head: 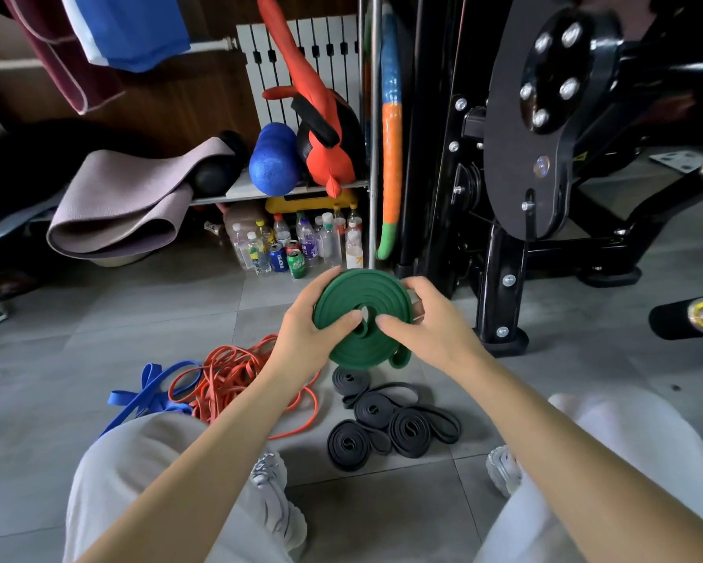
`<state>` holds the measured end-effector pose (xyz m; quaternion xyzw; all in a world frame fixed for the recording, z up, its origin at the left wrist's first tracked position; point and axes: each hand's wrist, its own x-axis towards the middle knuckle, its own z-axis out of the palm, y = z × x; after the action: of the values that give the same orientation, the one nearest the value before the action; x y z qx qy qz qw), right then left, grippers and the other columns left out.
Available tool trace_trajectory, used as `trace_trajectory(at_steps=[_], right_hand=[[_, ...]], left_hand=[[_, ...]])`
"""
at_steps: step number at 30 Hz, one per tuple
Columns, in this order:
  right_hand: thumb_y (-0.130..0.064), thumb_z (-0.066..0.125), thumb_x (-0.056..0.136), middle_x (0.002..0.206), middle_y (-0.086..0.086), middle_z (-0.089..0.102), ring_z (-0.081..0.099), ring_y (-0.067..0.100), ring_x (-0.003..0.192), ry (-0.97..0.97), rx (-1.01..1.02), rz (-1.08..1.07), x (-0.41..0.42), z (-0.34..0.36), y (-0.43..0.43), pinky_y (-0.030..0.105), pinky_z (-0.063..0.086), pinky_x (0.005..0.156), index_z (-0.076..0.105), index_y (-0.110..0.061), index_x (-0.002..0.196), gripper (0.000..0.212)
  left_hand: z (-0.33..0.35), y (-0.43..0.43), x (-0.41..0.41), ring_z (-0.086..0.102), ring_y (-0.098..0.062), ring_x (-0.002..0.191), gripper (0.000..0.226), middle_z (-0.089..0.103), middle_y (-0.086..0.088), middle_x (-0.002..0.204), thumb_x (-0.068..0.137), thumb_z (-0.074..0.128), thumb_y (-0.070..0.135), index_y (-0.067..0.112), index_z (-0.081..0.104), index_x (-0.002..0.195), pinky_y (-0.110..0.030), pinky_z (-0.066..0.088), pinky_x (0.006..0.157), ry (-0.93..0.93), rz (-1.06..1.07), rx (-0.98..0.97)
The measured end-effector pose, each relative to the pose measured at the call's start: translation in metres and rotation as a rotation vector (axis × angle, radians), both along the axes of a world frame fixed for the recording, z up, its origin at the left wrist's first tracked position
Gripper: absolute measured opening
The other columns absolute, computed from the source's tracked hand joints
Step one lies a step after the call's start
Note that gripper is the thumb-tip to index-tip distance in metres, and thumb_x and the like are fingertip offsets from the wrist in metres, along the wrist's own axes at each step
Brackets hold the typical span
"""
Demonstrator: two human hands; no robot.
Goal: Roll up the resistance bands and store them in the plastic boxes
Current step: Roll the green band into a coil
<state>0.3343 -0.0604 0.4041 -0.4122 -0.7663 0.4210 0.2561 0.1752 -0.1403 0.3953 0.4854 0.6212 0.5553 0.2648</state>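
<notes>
A green resistance band (362, 296), wound into a flat coil, is held up in front of me above the floor. My left hand (305, 331) grips its left side with the thumb near the centre. My right hand (431, 323) grips the right side, thumb also pressing near the centre. A short loop of the band's end sticks out at the lower right. On the floor below lie several rolled black bands (386, 422), a tangle of orange bands (236, 379) and loose blue bands (146, 396). No plastic box is clearly in view.
A black gym machine (504, 245) stands close on the right. Bottles and cans (297, 245) crowd under a shelf ahead. A folded mat (122, 205) lies on the left. My knees and shoes frame the grey tiled floor (382, 501) below.
</notes>
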Motion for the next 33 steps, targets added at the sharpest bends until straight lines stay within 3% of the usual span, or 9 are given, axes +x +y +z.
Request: trace_trajectory(at_steps=[8, 13, 16, 19, 22, 24, 26, 29, 33], right_hand=[[-0.046, 0.072, 0.073, 0.102, -0.001, 0.057, 0.057, 0.015, 0.088, -0.133, 0.097, -0.160, -0.014, 0.026, 0.034, 0.028, 0.047, 0.070, 0.044, -0.013, 0.116, 0.061], [-0.040, 0.072, 0.072, 0.098, 0.002, 0.059, 0.058, 0.018, 0.086, -0.244, 0.049, -0.152, -0.026, -0.001, 0.085, 0.031, 0.048, 0.067, 0.049, -0.013, 0.107, 0.049], [-0.041, 0.073, 0.072, 0.096, 0.001, 0.055, 0.053, 0.019, 0.084, -0.364, -0.005, -0.126, -0.034, -0.027, 0.126, 0.028, 0.038, 0.056, 0.048, -0.012, 0.105, 0.050], [-0.045, 0.071, 0.072, 0.091, 0.003, 0.055, 0.053, 0.021, 0.080, -0.451, -0.114, -0.173, -0.037, -0.080, 0.166, 0.031, 0.038, 0.056, 0.048, -0.010, 0.095, 0.047], [-0.043, 0.071, 0.071, 0.083, 0.004, 0.057, 0.056, 0.020, 0.073, -0.498, -0.281, -0.266, -0.034, -0.155, 0.198, 0.032, 0.045, 0.054, 0.048, -0.011, 0.088, 0.043], [-0.039, 0.072, 0.071, 0.083, 0.005, 0.055, 0.055, 0.019, 0.072, -0.503, -0.396, -0.349, -0.032, -0.209, 0.214, 0.034, 0.049, 0.056, 0.048, -0.009, 0.092, 0.044], [-0.032, 0.075, 0.069, 0.091, 0.010, 0.056, 0.059, 0.026, 0.081, -0.438, -0.523, -0.433, -0.030, -0.259, 0.227, 0.047, 0.056, 0.067, 0.046, -0.007, 0.096, 0.047], [-0.024, 0.076, 0.070, 0.101, 0.017, 0.053, 0.059, 0.035, 0.090, -0.440, -0.620, -0.534, -0.028, -0.323, 0.247, 0.056, 0.054, 0.076, 0.042, -0.002, 0.103, 0.052], [-0.034, 0.076, 0.066, 0.100, 0.015, 0.058, 0.059, 0.036, 0.092, -0.575, -0.601, -0.582, -0.030, -0.377, 0.269, 0.045, 0.054, 0.076, 0.048, -0.001, 0.101, 0.055]], left_hand=[[0.013, 0.042, 0.004, 0.051, 0.000, 0.108, 0.054, 0.047, 0.030, 0.113, 0.083, 0.070, 0.015, 0.040, 0.044, 0.123, -0.022, 0.048, 0.089, -0.015, 0.037, 0.049], [-0.019, 0.082, -0.001, 0.055, 0.001, 0.093, 0.055, 0.050, 0.017, 0.111, 0.088, 0.064, 0.019, 0.026, 0.041, 0.137, -0.009, 0.049, 0.055, -0.176, 0.052, -0.074], [-0.051, 0.113, -0.006, 0.057, 0.000, 0.095, 0.049, 0.050, 0.008, 0.125, 0.092, 0.057, 0.028, 0.030, 0.039, 0.138, -0.028, 0.058, 0.062, -0.375, 0.064, -0.155], [-0.097, 0.144, -0.013, 0.055, 0.002, 0.095, 0.043, 0.042, 0.005, 0.136, 0.095, 0.051, 0.033, 0.030, 0.042, 0.136, -0.040, 0.059, 0.072, -0.495, 0.101, -0.303], [-0.159, 0.170, -0.016, 0.054, -0.004, 0.096, 0.035, 0.045, -0.003, 0.133, 0.095, 0.050, 0.034, 0.028, 0.051, 0.129, -0.040, 0.058, 0.070, -0.409, 0.085, -0.496], [-0.198, 0.185, -0.015, 0.054, -0.002, 0.083, 0.032, 0.054, -0.004, 0.114, 0.096, 0.050, 0.027, 0.020, 0.054, 0.127, -0.043, 0.058, 0.072, -0.335, 0.032, -0.601], [-0.234, 0.198, -0.015, 0.054, 0.000, 0.073, 0.031, 0.055, 0.000, 0.091, 0.096, 0.049, 0.022, 0.015, 0.055, 0.126, -0.047, 0.057, 0.073, -0.273, -0.050, -0.693], [-0.286, 0.212, -0.020, 0.051, 0.001, 0.062, 0.034, 0.051, 0.009, 0.079, 0.096, 0.050, 0.021, 0.017, 0.053, 0.129, -0.042, 0.058, 0.071, -0.269, -0.065, -0.814], [-0.353, 0.219, -0.037, 0.056, -0.013, 0.073, 0.036, 0.058, 0.002, 0.091, 0.096, 0.044, 0.013, 0.014, 0.051, 0.131, -0.044, 0.055, 0.076, -0.245, 0.023, -0.948]])
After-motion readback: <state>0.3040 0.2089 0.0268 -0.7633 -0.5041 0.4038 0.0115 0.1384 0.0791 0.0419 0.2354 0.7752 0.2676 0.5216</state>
